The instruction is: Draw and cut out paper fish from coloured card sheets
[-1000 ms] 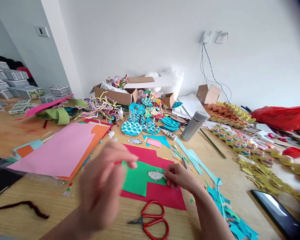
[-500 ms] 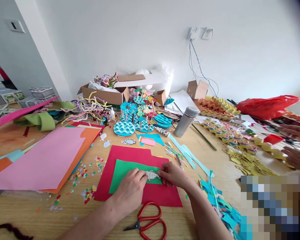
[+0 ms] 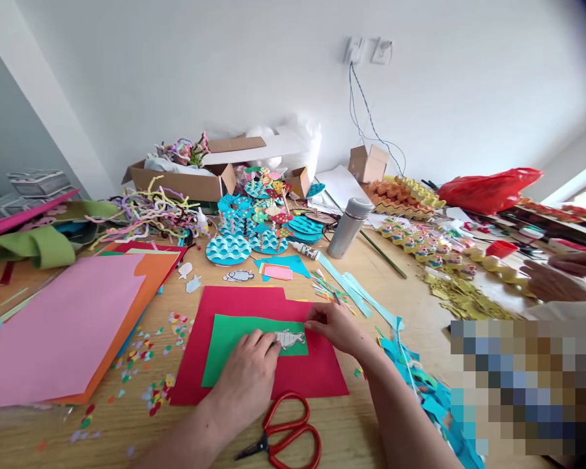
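My left hand (image 3: 250,368) rests on a green paper sheet (image 3: 224,342). Its bent fingers press the left end of a grey fish cutout (image 3: 290,339) against that sheet. Beside the sheet's right edge, near the fish's tail, my right hand (image 3: 333,327) is closed in a pinch; whatever is between its fingertips is hidden. Under the green sheet lies a larger red paper (image 3: 188,365). Red-handled scissors (image 3: 288,430) lie just in front of it, blades pointing left.
Pink paper (image 3: 63,319) and confetti (image 3: 159,391) lie left. Behind are another fish cutout (image 3: 239,276), blue wavy crafts (image 3: 228,249), and a grey bottle (image 3: 349,228). Blue scraps (image 3: 432,404) lie right, egg-carton pieces (image 3: 434,251) farther back. Another person's hands (image 3: 561,277) are at far right.
My right hand has drawn back from the fish's tail, exposing it and the green sheet's right edge. My left hand stays on the fish's other end. The view has turned slightly right.
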Demonstrator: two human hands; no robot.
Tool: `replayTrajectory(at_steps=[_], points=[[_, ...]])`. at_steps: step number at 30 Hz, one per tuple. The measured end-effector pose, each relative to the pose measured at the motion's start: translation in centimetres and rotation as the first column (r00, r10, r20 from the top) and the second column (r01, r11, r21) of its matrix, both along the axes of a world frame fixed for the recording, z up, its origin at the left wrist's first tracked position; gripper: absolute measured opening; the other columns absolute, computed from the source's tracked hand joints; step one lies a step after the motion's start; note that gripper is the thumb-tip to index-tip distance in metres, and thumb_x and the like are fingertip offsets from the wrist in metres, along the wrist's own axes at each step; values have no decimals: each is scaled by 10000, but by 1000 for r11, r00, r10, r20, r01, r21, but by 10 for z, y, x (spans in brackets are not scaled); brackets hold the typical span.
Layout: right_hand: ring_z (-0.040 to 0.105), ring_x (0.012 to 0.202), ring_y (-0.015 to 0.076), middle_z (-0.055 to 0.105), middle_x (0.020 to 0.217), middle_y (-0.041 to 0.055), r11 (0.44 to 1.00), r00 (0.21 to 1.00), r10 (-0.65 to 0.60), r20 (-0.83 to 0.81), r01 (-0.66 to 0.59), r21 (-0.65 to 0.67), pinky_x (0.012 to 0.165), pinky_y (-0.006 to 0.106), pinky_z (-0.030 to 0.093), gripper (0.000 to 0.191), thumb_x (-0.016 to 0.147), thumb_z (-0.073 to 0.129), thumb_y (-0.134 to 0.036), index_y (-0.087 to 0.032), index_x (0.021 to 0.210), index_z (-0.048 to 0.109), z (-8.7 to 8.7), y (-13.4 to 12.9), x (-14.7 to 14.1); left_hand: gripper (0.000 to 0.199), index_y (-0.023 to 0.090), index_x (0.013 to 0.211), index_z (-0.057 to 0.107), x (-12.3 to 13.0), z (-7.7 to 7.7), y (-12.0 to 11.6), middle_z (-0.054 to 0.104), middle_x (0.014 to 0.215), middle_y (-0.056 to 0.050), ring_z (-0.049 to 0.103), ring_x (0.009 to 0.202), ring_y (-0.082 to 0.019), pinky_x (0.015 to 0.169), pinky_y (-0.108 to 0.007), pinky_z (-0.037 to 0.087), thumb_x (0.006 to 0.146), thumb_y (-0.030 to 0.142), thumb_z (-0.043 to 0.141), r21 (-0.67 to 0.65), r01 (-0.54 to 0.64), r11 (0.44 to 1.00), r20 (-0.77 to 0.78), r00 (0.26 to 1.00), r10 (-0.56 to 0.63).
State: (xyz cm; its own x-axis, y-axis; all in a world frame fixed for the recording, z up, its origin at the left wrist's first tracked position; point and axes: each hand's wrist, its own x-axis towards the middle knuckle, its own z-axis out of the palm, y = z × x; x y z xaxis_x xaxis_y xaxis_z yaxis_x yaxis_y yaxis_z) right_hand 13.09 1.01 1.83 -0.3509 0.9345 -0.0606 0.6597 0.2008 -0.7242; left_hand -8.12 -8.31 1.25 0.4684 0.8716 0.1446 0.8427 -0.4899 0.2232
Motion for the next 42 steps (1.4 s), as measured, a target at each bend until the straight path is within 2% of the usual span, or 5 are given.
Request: replayTrajectory(at_steps=[4, 9, 23, 38, 42], points=[[505, 578, 118, 597, 644, -13, 994, 994, 105, 0, -105, 16, 520, 214, 367, 46, 699, 634, -181, -179, 729, 668, 0, -3, -1, 335, 169, 1173, 565, 1, -1, -1, 583, 1181, -78, 489, 1038, -248, 893, -421, 440, 893, 137, 384, -4, -8, 1000, 5, 1000, 8], [520, 633, 138, 591, 719, -3, 980, 977, 196, 79, -197, 7, 556, 229, 381, 134, 653, 706, -181, -192, 781, 667, 2, -5, -3, 321, 165, 1179, 558, 2, 1, -3, 578, 1189, -79, 485, 1047, -250, 899, -431, 439, 898, 163, 402, -11, -17, 1000, 13, 1000, 17], [515, 658, 143, 571, 712, 2, 979, 973, 200, 112, -196, -49, 574, 235, 376, 105, 669, 662, -138, -165, 763, 622, 0, -4, -5, 327, 160, 1199, 546, 3, 3, -5, 555, 1219, -83, 477, 1085, -259, 926, -441, 440, 905, 206, 411, -24, -49, 999, 13, 999, 49], [517, 636, 134, 574, 698, -1, 980, 974, 200, 108, -196, -40, 557, 228, 375, 105, 663, 662, -125, -166, 748, 616, 0, -3, -6, 336, 188, 1212, 534, 3, -1, -5, 549, 1222, -71, 481, 1075, -254, 920, -447, 445, 892, 207, 436, -13, -58, 998, 24, 998, 58], [522, 634, 133, 593, 726, 8, 983, 978, 181, 102, -180, -23, 567, 236, 385, 48, 716, 627, -161, -168, 763, 624, 3, -2, -2, 334, 186, 1209, 538, 2, -2, -4, 550, 1224, -73, 484, 1076, -255, 920, -446, 446, 892, 204, 433, -3, -56, 998, 20, 998, 56]])
